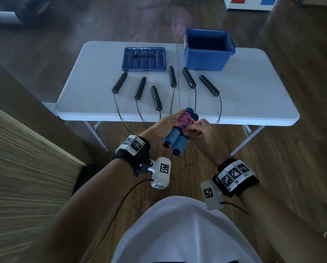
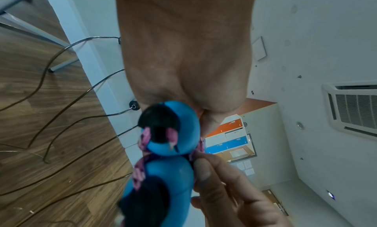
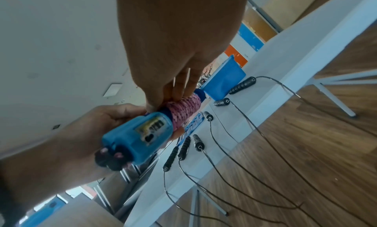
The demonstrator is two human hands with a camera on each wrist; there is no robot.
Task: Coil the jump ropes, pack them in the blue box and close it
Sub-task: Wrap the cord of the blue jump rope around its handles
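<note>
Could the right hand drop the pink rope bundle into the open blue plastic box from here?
Probably yes. The blue plastic box stands open on the table's far right, its lid lying apart, with only low black handles between. The right hand pinches the pink rope bundle.

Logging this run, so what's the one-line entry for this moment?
step: coiling | left hand: holds blue handles | right hand: pinches pink rope wound round them | blue box: open, lid beside | six black handles: on table

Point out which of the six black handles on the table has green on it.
The third handle from the left, nearest the table's front edge: it alone has green bands; the other five are plain black.
</note>
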